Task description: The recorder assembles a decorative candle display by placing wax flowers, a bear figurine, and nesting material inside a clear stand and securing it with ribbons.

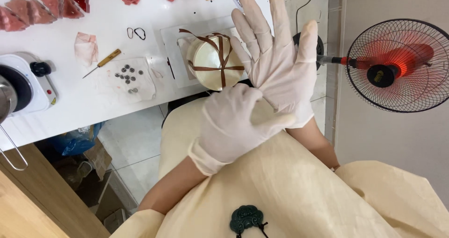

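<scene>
While a round cream box [210,62] with brown ribbon rests on the white surface [107,102], the gloved left hand [234,123] clasps the right hand [280,65], whose grip is wide, fingers spread upward.

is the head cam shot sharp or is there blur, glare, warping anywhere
Head view: even, soft daylight, weak shadows; the gloved left hand and right hand look sharp, as does the ribbon-tied round box; the white table is bright but not blown out; the fan blades smear into an orange blur; edges bow slightly from the wide lens.

two gloved hands [262,88], one fan [397,65]
</scene>
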